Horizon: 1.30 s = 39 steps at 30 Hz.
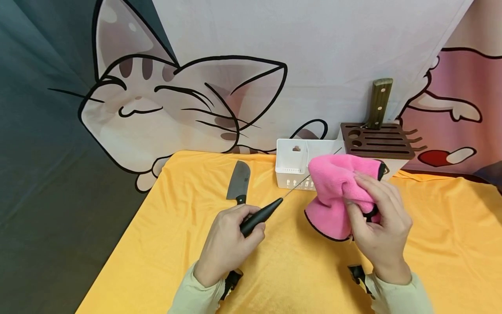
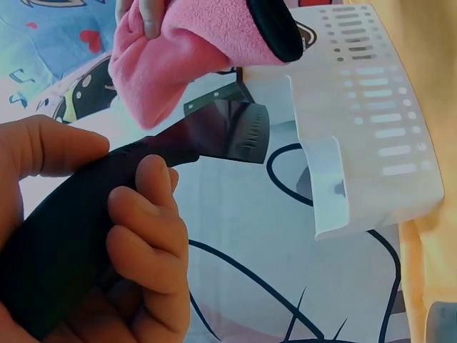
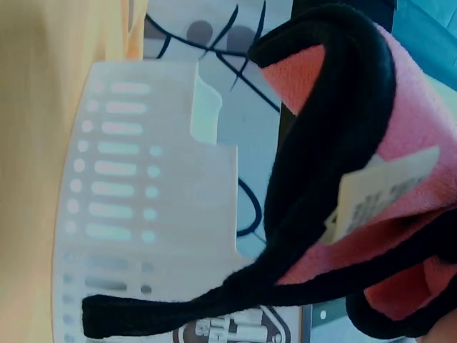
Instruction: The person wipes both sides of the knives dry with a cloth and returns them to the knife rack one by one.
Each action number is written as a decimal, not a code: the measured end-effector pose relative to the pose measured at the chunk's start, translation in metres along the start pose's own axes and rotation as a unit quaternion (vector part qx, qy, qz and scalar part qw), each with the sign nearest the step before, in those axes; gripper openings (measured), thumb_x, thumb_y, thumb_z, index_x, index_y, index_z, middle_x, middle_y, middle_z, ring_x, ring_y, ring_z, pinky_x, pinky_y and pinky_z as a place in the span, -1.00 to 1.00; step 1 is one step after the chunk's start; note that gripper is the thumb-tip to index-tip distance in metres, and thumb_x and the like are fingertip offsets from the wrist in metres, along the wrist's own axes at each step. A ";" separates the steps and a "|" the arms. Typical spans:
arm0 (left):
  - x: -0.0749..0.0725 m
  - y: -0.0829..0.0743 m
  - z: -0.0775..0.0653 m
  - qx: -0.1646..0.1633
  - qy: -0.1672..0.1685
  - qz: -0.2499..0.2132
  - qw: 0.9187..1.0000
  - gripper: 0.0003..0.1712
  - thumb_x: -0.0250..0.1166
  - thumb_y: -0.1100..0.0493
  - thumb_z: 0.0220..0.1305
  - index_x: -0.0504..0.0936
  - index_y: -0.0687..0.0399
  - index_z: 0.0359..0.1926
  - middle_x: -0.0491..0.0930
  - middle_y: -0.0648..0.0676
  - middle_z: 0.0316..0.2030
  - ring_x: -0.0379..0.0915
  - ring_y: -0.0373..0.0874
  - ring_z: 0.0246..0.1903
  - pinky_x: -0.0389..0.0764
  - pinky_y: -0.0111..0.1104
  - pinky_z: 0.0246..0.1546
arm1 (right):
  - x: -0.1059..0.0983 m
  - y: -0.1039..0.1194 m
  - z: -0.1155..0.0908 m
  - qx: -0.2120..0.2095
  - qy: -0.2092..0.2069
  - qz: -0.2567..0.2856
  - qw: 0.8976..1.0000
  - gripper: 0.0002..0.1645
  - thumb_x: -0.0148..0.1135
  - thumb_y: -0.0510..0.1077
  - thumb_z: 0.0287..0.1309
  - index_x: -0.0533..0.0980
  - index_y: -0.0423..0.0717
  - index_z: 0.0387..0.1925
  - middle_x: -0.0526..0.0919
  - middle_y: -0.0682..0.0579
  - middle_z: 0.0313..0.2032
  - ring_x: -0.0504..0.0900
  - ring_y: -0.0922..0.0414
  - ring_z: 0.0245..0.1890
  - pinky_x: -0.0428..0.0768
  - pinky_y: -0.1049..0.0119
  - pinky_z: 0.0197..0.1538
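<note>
My left hand grips the black handle of a knife, its blade slanting up and away to the right. The blade looks broad in the left wrist view and almost edge-on in the head view. In my right hand I pinch a pink cloth with black trim, held above the table. The cloth hides part of the blade in the head view; whether they touch I cannot tell. A white tag shows on the cloth. Beyond my left hand lies a cleaver.
At the table's back stands a white knife holder with a brown slotted top. One knife with a wooden handle stands in it. A yellow cloth covers the table. Behind hangs a cat-print curtain.
</note>
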State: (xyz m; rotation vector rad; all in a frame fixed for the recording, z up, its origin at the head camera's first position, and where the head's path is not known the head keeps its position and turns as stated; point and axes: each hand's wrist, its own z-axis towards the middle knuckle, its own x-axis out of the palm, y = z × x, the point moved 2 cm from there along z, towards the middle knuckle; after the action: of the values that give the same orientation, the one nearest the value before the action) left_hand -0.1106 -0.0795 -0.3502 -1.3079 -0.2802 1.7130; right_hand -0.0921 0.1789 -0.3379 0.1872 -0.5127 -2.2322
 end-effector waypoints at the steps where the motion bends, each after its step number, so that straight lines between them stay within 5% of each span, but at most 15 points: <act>1: 0.000 0.000 0.000 -0.004 0.003 -0.005 1.000 -0.85 0.35 0.22 0.09 0.72 -0.02 -0.26 0.50 -0.25 -0.54 0.32 -0.36 -0.61 0.40 -0.46 -0.59 | 0.002 0.001 -0.001 -0.003 0.005 0.006 1.000 -0.60 0.38 -0.09 0.17 0.67 -0.43 -0.22 0.71 -0.36 -0.24 0.62 -0.14 -0.15 0.50 0.30 0.11; 14: 0.000 0.000 0.000 -0.022 0.006 -0.052 0.998 -0.83 0.31 0.25 0.21 0.72 -0.02 -0.18 0.47 -0.22 -0.59 0.26 -0.38 -0.71 0.34 -0.45 -0.70 | 0.013 0.006 -0.014 -0.067 0.078 0.076 0.992 -0.58 0.33 -0.06 0.29 0.64 -0.45 -0.22 0.70 -0.38 -0.21 0.59 -0.19 -0.18 0.48 0.26 0.14; 30: 0.000 -0.001 -0.001 -0.005 0.016 -0.100 0.995 -0.81 0.25 0.30 0.27 0.70 0.08 -0.12 0.57 -0.20 -0.53 0.41 -0.38 -0.64 0.51 -0.44 -0.58 | 0.021 0.007 -0.029 -0.084 0.245 0.105 0.960 -0.65 0.21 -0.05 0.39 0.69 -0.28 -0.10 0.70 -0.22 -0.09 0.57 -0.13 -0.07 0.40 0.28 0.23; 39: -0.001 -0.007 -0.002 0.047 0.040 -0.092 0.994 -0.83 0.25 0.30 0.25 0.68 0.01 -0.17 0.48 -0.22 -0.56 0.31 -0.48 -0.67 0.43 -0.57 -0.61 | 0.019 0.005 -0.028 -0.081 0.214 0.094 0.969 -0.64 0.23 -0.05 0.38 0.70 -0.31 -0.16 0.71 -0.24 -0.15 0.57 -0.16 -0.09 0.41 0.26 0.22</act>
State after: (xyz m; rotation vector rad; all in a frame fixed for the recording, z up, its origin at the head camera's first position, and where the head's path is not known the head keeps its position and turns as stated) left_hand -0.1057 -0.0767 -0.3460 -1.2387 -0.2622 1.4986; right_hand -0.0925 0.1530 -0.3601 0.5005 -0.1059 -1.9601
